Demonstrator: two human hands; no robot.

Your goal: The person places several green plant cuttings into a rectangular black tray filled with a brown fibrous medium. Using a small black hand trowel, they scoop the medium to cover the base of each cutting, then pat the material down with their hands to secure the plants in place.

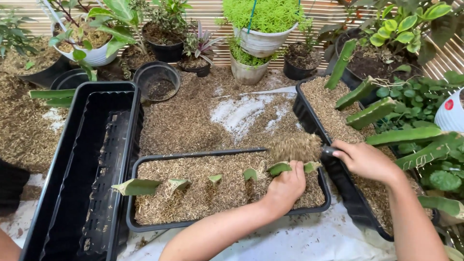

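Husk-strewn ground surrounding the tray (145, 162); left hand (286, 186) pinching a cutting (279, 168), right hand (365, 160) gripping a scoop (297, 146) above its rim.

I saw the ground (193, 121) strewn w/ husk mulch & a white powder patch (239, 113). On it sat three black planter trays (77, 169), (227, 154), (309, 121). Potted plants (263, 41) lined the far edge.

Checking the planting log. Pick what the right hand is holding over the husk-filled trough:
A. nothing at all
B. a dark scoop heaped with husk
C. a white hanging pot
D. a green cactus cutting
B: the right hand grips the handle of a dark scoop piled with husk above the black trough, while the left hand steadies a green cutting.
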